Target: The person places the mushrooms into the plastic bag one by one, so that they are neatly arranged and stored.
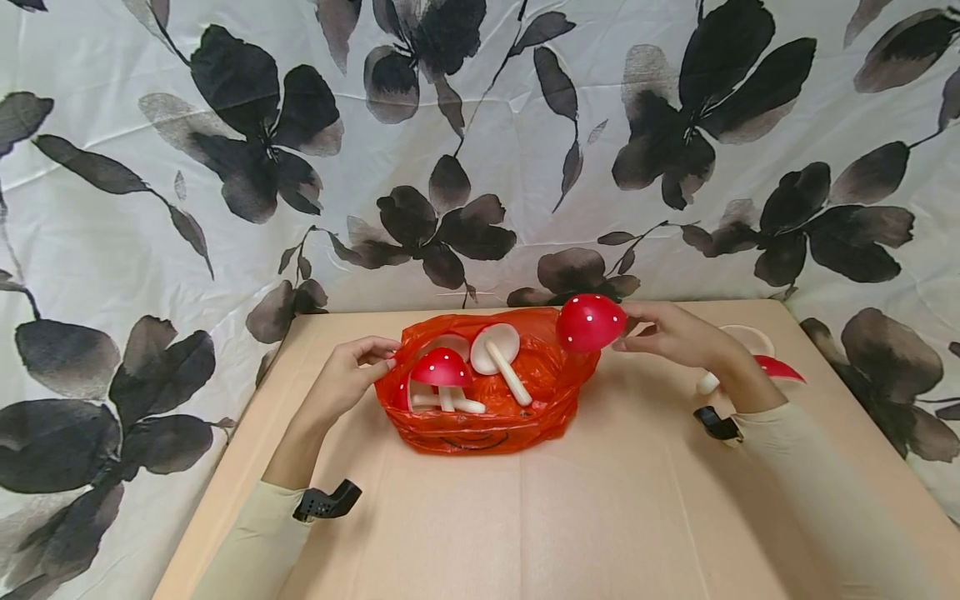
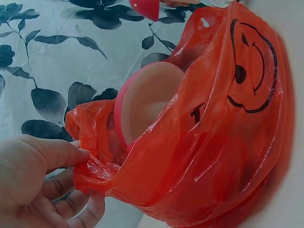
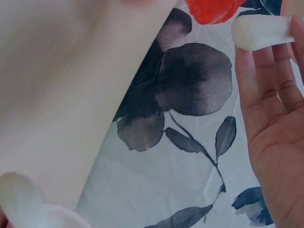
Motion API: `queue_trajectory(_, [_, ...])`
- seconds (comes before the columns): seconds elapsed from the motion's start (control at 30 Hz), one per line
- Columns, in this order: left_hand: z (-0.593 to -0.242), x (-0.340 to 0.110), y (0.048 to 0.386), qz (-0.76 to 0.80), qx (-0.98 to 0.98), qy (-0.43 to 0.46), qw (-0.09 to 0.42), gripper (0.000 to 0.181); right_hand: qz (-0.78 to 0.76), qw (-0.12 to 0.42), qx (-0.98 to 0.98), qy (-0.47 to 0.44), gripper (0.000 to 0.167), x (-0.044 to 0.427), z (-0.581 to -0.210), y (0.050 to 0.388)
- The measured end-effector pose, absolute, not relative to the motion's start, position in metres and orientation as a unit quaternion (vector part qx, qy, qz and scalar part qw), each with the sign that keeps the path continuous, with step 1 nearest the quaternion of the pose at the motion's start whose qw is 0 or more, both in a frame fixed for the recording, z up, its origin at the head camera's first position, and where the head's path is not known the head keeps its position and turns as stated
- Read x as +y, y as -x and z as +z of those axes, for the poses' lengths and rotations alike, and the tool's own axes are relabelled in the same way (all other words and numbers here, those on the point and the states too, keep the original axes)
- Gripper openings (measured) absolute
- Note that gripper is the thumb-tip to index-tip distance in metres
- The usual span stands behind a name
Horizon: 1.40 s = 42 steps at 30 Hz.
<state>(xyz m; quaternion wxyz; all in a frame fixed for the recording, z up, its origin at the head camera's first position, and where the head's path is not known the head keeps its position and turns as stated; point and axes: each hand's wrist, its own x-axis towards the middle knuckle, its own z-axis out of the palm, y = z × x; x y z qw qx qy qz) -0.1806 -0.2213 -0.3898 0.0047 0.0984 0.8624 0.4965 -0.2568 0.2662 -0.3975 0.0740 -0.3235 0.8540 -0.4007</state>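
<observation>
An open red plastic bag (image 1: 480,435) lies on the table with several toy mushrooms inside. One of these shows a red, white-spotted cap (image 1: 442,367); another lies with its pale underside and white stem (image 1: 510,371) uppermost. My left hand (image 1: 348,371) pinches the bag's left rim between thumb and fingers, seen closely in the left wrist view. Over the bag's right edge, my right hand (image 1: 663,333) holds a toy mushroom (image 1: 591,323) with its spotted cap toward the bag. The right wrist view shows its white stem (image 3: 263,32) against the fingers.
More toy mushrooms (image 1: 780,369) lie at the table's right side, partly hidden behind the right forearm. The pale wooden-looking table (image 1: 465,525) meets a floral cloth (image 1: 525,150) at its back edge. Each wrist wears a small black device, such as the left one (image 1: 327,501).
</observation>
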Motion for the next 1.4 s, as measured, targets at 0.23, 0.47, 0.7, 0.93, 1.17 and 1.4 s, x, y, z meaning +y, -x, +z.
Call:
queue_trajectory(0.23, [-0.391, -0.221, 0.179, 0.498, 0.862, -0.098, 0.002, 0.026, -0.421, 0.081, 0.842, 0.329, 0.027, 0.255, -0.398, 0.258])
queue_trajectory(0.47, [-0.392, -0.221, 0.179, 0.497, 0.862, -0.099, 0.001, 0.026, -0.429, 0.087, 0.835, 0.333, 0.027, 0.242, -0.4, 0.258])
queue_trajectory(0.7, [-0.391, -0.221, 0.18, 0.495, 0.863, -0.099, -0.001, 0.026, -0.442, 0.093, 0.827, 0.335, 0.03, 0.229, -0.4, 0.26])
queue_trajectory(0.93, [-0.391, -0.221, 0.18, 0.493, 0.864, -0.096, 0.0, 0.026, -0.447, 0.109, 0.822, 0.336, 0.033, 0.217, -0.402, 0.265])
queue_trajectory(1.17, [-0.39, -0.216, 0.181, 0.492, 0.866, -0.092, -0.004, 0.026, -0.43, 0.107, 0.822, 0.357, 0.035, 0.204, -0.405, 0.273])
queue_trajectory(1.4, [-0.405, -0.219, 0.194, 0.494, 0.865, -0.086, -0.007, 0.027, -0.397, 0.11, 0.818, 0.401, 0.024, 0.19, -0.408, 0.284])
